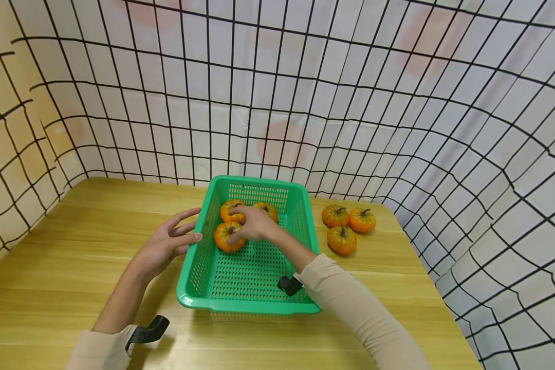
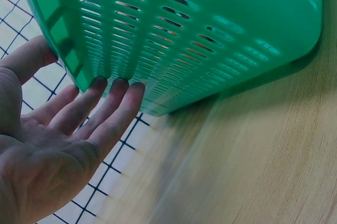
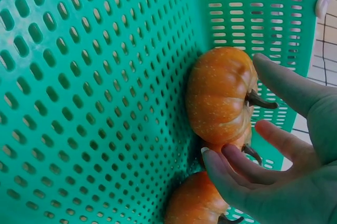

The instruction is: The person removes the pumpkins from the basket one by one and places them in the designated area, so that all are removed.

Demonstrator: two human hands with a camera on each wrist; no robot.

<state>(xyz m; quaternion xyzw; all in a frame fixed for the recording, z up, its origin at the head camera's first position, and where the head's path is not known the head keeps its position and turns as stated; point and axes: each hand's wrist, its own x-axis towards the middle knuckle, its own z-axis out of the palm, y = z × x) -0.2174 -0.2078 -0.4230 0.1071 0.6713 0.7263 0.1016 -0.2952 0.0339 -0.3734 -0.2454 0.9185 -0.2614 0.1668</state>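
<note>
Right hand (image 1: 255,222) reaches into a green basket (image 1: 203,288), its grip released, fingers loosely over a small pumpkin (image 1: 228,237); two more pumpkins sit partly hidden behind it. Left hand (image 1: 166,246) rests flat-fingered against the basket's outer wall.

A basket (image 1: 300,226) stands on the worktop (image 1: 74,241), near its far edge. Three pumpkins (image 1: 228,237) lie in the basket's far left corner. Three more pumpkins (image 1: 342,240) sit on the worktop just right of the basket. The left hand (image 1: 166,246) touches the basket's left wall; the right hand (image 1: 254,223) is inside, over the pumpkins.
</note>
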